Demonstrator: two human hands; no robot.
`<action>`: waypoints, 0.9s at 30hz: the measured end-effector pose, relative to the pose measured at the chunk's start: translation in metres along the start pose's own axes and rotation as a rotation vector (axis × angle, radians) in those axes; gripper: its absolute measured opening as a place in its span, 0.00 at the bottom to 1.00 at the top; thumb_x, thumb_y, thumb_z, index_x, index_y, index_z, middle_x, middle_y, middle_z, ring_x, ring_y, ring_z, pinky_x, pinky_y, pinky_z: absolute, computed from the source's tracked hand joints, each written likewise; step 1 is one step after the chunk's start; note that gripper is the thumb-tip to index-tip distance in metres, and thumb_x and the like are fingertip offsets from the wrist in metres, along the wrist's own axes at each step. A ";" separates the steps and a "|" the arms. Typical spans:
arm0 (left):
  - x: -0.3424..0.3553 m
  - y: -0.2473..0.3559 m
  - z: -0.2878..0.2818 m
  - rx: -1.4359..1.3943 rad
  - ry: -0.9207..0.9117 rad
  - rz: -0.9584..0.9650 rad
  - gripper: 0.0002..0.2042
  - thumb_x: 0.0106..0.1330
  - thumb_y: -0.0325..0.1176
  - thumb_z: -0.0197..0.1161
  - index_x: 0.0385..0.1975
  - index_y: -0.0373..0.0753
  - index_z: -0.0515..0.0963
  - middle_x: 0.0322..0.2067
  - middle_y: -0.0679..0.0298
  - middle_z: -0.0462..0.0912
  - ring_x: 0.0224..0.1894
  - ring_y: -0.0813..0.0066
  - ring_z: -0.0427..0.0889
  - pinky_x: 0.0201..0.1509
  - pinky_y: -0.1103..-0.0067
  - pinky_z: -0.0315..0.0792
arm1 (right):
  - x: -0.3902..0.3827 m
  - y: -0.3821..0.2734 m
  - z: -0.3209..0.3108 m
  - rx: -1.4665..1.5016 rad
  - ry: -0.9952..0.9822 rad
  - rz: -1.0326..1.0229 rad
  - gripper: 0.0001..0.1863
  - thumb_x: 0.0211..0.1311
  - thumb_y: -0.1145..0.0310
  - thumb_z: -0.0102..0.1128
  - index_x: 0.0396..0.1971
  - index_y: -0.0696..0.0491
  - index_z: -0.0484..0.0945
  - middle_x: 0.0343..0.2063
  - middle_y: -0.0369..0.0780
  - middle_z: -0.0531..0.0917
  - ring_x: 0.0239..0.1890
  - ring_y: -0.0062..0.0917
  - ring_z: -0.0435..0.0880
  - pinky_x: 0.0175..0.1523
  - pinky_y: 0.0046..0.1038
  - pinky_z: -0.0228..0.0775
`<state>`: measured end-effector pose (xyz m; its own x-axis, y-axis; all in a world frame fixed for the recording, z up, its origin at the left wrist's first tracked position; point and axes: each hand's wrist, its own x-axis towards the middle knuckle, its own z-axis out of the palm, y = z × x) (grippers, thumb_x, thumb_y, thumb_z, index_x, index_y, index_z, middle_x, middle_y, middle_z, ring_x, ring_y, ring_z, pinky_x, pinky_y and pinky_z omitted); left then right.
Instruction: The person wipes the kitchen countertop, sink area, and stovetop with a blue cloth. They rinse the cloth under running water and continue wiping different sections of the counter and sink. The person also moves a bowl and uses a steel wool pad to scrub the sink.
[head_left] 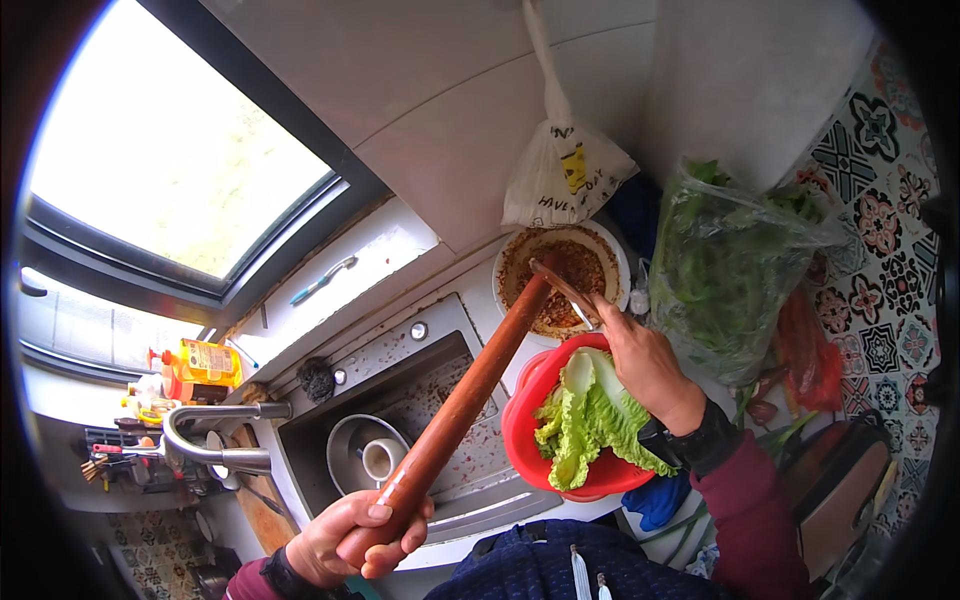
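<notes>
My left hand point(360, 530) is wrapped round the near end of a long, reddish-brown wooden rolling pin point(460, 415). The pin slants up to the right, across the sink, and its far end is over a white bowl point(622, 268) of chunky red-brown chilli paste point(578, 262). In my right hand point(648, 368) is a slim brown and silvery utensil point(562, 285), its tip at the pin's far end; its exact kind is unclear. Below my right wrist, green lettuce leaves point(590, 405) lie in a red plastic basin point(518, 440).
Left of the basin, a steel sink point(460, 355) holds a metal bowl point(343, 440) with a white mug point(381, 460). A curved faucet point(185, 435) reaches over its left side. At right lies a plastic bag of greens point(725, 270). Behind the paste bowl hangs a white bag point(565, 180).
</notes>
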<state>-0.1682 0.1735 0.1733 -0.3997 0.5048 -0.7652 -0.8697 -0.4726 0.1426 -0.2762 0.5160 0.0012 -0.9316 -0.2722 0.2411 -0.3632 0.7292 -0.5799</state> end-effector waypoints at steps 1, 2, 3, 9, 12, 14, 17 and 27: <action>-0.001 -0.002 -0.002 -0.027 -0.009 0.000 0.25 0.61 0.34 0.58 0.50 0.21 0.61 0.30 0.48 0.75 0.12 0.77 0.69 0.12 0.85 0.69 | -0.002 -0.002 -0.005 -0.053 -0.027 0.056 0.23 0.64 0.75 0.48 0.60 0.56 0.62 0.39 0.50 0.81 0.32 0.46 0.82 0.34 0.40 0.77; -0.002 -0.004 -0.004 -0.085 -0.046 0.001 0.25 0.61 0.34 0.58 0.50 0.21 0.61 0.29 0.48 0.74 0.12 0.77 0.69 0.12 0.85 0.69 | -0.003 -0.003 -0.009 -0.051 -0.020 0.071 0.21 0.64 0.74 0.49 0.57 0.56 0.63 0.38 0.50 0.82 0.31 0.46 0.82 0.34 0.40 0.76; -0.003 -0.006 -0.005 -0.087 -0.066 0.006 0.26 0.61 0.35 0.59 0.51 0.21 0.61 0.29 0.49 0.74 0.12 0.78 0.67 0.12 0.85 0.68 | -0.003 -0.002 -0.012 -0.049 -0.015 0.085 0.18 0.65 0.73 0.49 0.55 0.56 0.64 0.36 0.50 0.82 0.31 0.45 0.82 0.33 0.41 0.76; -0.007 -0.015 -0.011 0.052 -0.087 0.007 0.27 0.60 0.36 0.63 0.52 0.25 0.62 0.30 0.53 0.73 0.14 0.80 0.69 0.16 0.87 0.66 | 0.002 -0.010 -0.015 -0.061 0.122 0.006 0.10 0.67 0.72 0.51 0.46 0.55 0.70 0.32 0.47 0.83 0.29 0.41 0.83 0.30 0.38 0.75; -0.007 -0.015 -0.010 0.156 -0.068 0.014 0.25 0.60 0.35 0.61 0.52 0.25 0.64 0.28 0.55 0.75 0.14 0.79 0.71 0.17 0.86 0.67 | -0.004 -0.040 -0.017 0.010 0.178 -0.257 0.13 0.65 0.74 0.51 0.49 0.54 0.75 0.32 0.42 0.83 0.27 0.31 0.84 0.27 0.31 0.76; -0.006 -0.014 -0.008 0.144 -0.103 0.021 0.24 0.59 0.35 0.60 0.51 0.26 0.65 0.26 0.56 0.75 0.14 0.79 0.71 0.18 0.87 0.66 | -0.022 -0.066 -0.020 -0.001 -0.044 -0.356 0.18 0.62 0.72 0.53 0.53 0.51 0.74 0.26 0.37 0.76 0.23 0.24 0.79 0.24 0.24 0.74; -0.004 -0.013 -0.004 0.147 0.008 -0.003 0.25 0.56 0.34 0.61 0.48 0.22 0.64 0.20 0.57 0.73 0.10 0.77 0.67 0.12 0.85 0.64 | -0.034 -0.080 -0.009 0.005 -0.007 -0.509 0.19 0.62 0.74 0.53 0.54 0.53 0.74 0.24 0.37 0.76 0.21 0.23 0.79 0.25 0.27 0.76; -0.009 -0.020 -0.016 0.018 -0.059 0.027 0.26 0.55 0.33 0.59 0.49 0.20 0.62 0.20 0.54 0.72 0.08 0.78 0.64 0.11 0.85 0.62 | 0.018 0.035 0.019 -0.221 -0.064 0.043 0.07 0.67 0.69 0.47 0.43 0.52 0.67 0.21 0.47 0.81 0.23 0.44 0.82 0.26 0.43 0.73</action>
<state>-0.1424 0.1668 0.1669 -0.4394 0.5336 -0.7226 -0.8631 -0.4737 0.1749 -0.3057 0.5246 -0.0298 -0.9480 -0.2716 0.1659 -0.3165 0.8590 -0.4024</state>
